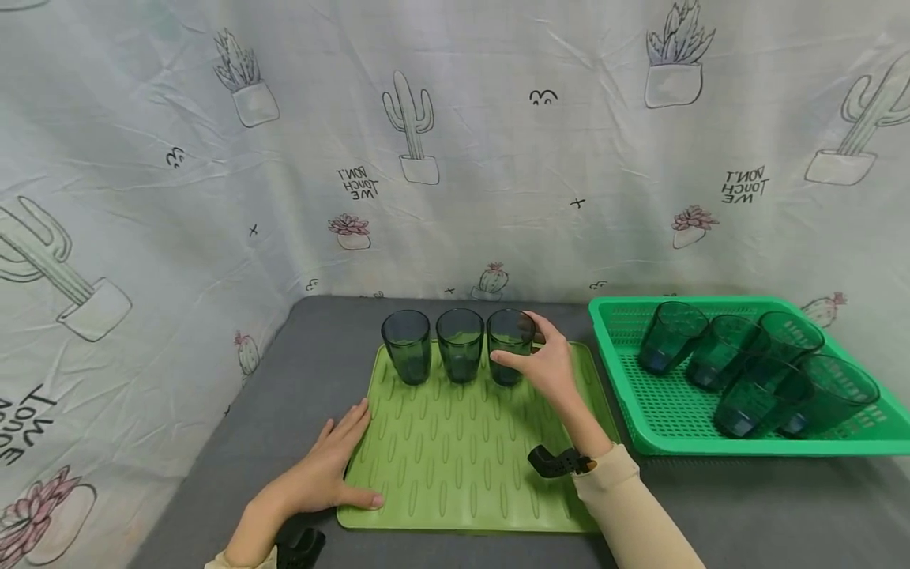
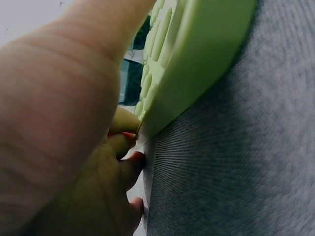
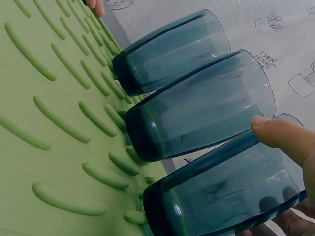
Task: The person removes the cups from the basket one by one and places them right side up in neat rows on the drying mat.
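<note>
Fingers (image 1: 513, 362) of your right hand (image 1: 546, 365) curl round third dark-teal see-through plastic tumbler (image 1: 509, 346), upright at far edge of ribbed light-green rubber mat (image 1: 455, 458), just beside two matching tumblers (image 1: 434, 344). Your left hand (image 1: 329, 468) lies flat, fingers straight, on mat's near-left corner. Green slotted plastic basket (image 1: 661, 415) at right holds five tumblers lying tilted. Backdrop cloth (image 1: 213, 158) print reads mirrored "DON'T TOUCH ME".

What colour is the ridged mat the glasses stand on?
Light green ridged rubber mat, seen best in the head view.
</note>
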